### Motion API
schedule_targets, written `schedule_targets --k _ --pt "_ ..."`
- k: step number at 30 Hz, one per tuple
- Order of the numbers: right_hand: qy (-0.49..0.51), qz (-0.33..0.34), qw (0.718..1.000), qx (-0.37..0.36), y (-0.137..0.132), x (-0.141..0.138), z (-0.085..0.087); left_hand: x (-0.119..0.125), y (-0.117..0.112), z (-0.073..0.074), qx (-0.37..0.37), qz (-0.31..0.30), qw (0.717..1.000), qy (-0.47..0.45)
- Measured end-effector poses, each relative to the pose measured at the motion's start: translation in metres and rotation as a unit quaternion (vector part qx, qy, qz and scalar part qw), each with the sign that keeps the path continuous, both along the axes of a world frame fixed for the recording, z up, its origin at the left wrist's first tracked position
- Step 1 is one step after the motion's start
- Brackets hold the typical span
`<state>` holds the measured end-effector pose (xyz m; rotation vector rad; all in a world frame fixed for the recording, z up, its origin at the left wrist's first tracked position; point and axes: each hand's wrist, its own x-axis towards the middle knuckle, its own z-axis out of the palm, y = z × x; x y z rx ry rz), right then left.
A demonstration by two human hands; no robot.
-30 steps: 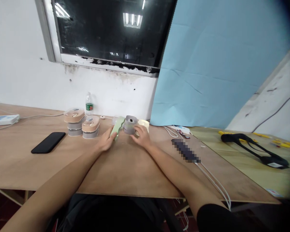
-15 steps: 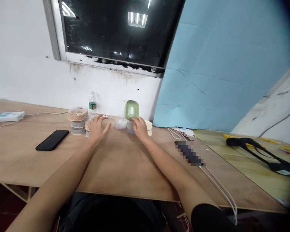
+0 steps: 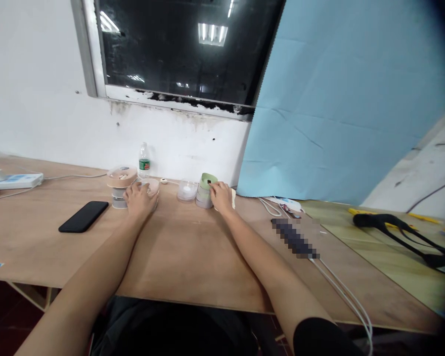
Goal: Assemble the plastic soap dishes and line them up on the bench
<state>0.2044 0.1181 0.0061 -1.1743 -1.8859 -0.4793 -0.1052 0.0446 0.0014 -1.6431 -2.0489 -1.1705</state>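
Observation:
My left hand (image 3: pixel 140 199) is closed with bent fingers against a low pinkish container (image 3: pixel 153 186), which it partly hides. Just left of it stands a stack of round-cornered containers, a pink one (image 3: pixel 121 176) on top of grey ones (image 3: pixel 119 198). My right hand (image 3: pixel 222 197) pinches the right edge of a green square-cornered container (image 3: pixel 208 179), with a small dark spot by the fingertips. The green piece sits on a greyish stack (image 3: pixel 203 198). A clear round container (image 3: pixel 187 191) stands left of that stack. Partly behind my right hand is a cream-coloured piece (image 3: pixel 233 198).
A black phone (image 3: pixel 83 216) lies at the left, near a white power strip (image 3: pixel 17 181). A water bottle (image 3: pixel 144 160) stands by the wall. To the right are white cables (image 3: pixel 341 287), a blurred dark object (image 3: pixel 294 238) and a black strap (image 3: pixel 389 230).
My right hand has lowered the green container from its tilted, raised position onto the greyish stack. My left hand's fingers have drawn in, and the hand has shifted slightly left over the pinkish container.

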Motion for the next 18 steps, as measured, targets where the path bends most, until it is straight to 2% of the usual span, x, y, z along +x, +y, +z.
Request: schedule_targets --k 8,18 --pt "-0.003 0.006 1.0 -0.014 -0.004 0.003 0.004 -0.002 0.006 -0.005 0.002 -0.033 0.998 -0.052" --pt "0.036 0.051 0.998 -0.013 0.0 0.002 -0.002 -0.004 0.014 -0.014 0.061 -0.023 0.995 -0.072"
